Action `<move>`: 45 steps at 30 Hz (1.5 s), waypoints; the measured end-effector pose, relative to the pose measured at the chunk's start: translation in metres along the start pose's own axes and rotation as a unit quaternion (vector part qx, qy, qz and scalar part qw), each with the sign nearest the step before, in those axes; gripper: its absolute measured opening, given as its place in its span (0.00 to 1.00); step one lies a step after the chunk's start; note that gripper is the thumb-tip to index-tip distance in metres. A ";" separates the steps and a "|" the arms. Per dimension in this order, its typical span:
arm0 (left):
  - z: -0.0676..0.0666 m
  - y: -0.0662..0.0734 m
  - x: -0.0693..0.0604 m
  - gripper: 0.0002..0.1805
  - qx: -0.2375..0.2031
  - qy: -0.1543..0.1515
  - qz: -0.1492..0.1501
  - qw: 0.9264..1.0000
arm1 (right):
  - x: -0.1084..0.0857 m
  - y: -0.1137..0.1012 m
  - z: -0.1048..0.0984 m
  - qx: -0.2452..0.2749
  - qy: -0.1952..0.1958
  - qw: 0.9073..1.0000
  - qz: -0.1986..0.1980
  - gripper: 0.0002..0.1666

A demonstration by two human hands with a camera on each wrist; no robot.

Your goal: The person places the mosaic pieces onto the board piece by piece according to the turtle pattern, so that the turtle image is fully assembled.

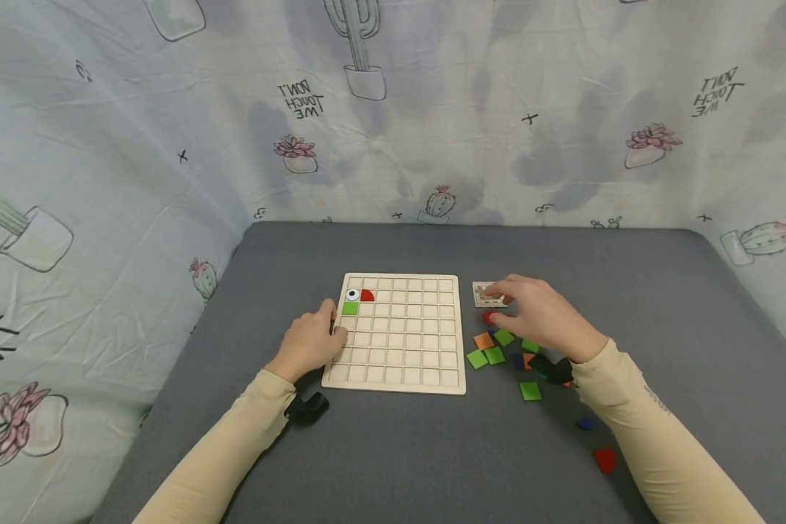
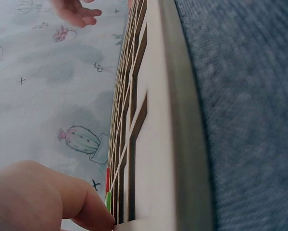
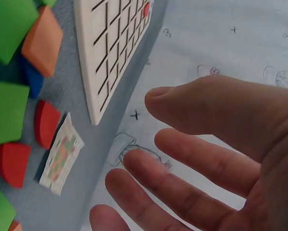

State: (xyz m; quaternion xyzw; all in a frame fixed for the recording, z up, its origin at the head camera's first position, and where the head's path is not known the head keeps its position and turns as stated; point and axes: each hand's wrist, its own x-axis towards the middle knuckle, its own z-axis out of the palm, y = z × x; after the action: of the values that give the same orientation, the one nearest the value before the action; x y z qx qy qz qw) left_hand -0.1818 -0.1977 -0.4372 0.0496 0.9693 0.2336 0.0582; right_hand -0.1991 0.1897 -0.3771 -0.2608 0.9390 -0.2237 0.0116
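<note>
A wooden grid board (image 1: 396, 335) lies on the grey table. In its upper left cells are a round black-and-white eye piece (image 1: 352, 294), a red rounded piece (image 1: 367, 295) and a green square (image 1: 350, 308). My left hand (image 1: 309, 340) rests at the board's left edge; the left wrist view shows fingers (image 2: 88, 204) at the rim. My right hand (image 1: 542, 314) hovers by the small pattern card (image 1: 481, 295), fingers spread and holding nothing, as the right wrist view shows; the card (image 3: 62, 159) lies beyond the fingertips (image 3: 122, 178), beside red pieces (image 3: 46, 124).
Loose green squares (image 1: 530, 391), orange squares (image 1: 483, 341) and blue pieces lie right of the board, some partly hidden under the right wrist. A blue piece (image 1: 586, 423) and a red piece (image 1: 605, 460) lie nearer the front, beside the right sleeve. Patterned cloth (image 1: 406, 145) hangs behind the table.
</note>
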 end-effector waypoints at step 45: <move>0.002 -0.009 0.000 0.11 -0.003 0.002 0.016 1.000 | -0.011 0.038 0.012 -0.052 -0.071 0.993 0.078 0.14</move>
State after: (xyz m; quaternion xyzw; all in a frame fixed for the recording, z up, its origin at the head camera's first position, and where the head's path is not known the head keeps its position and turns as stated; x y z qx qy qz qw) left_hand -0.1822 -0.2043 -0.4434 0.0645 0.9679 0.2371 0.0529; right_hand -0.2067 0.2195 -0.4050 -0.2020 0.9637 -0.1542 0.0822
